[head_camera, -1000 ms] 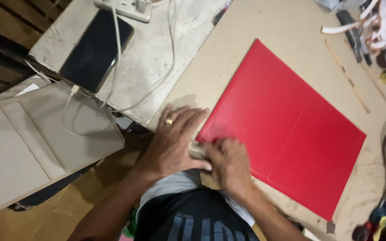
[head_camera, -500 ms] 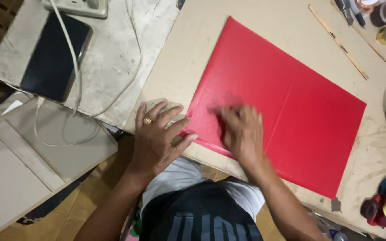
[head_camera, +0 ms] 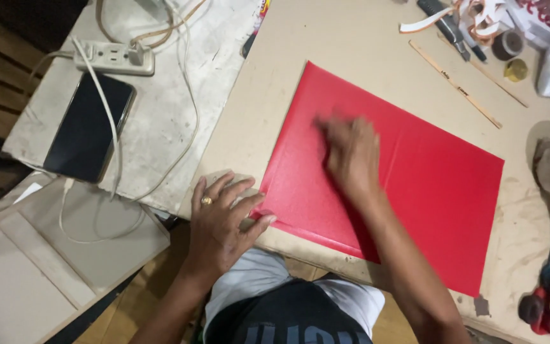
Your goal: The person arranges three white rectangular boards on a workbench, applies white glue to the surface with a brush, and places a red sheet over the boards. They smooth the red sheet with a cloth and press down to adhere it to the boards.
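Observation:
A large red sheet [head_camera: 428, 191] lies flat on a tan board [head_camera: 326, 57], with a crease line down its middle. My left hand [head_camera: 221, 220], a ring on one finger, rests spread at the board's near edge, fingertips touching the sheet's near left corner. My right hand [head_camera: 351, 153] lies flat on the left half of the sheet, fingers together and blurred with motion. Neither hand holds anything.
A dark phone [head_camera: 90, 127] with a white cable lies on a grey slab beside a white power strip [head_camera: 112, 57]. Thin wooden sticks [head_camera: 456, 83], tape rolls, and a tool sit at the far right. A tan box [head_camera: 39, 267] stands at the lower left.
My right hand has slid from the sheet's near left corner up across its left half. My left hand has stayed at the corner. The camera view has shifted.

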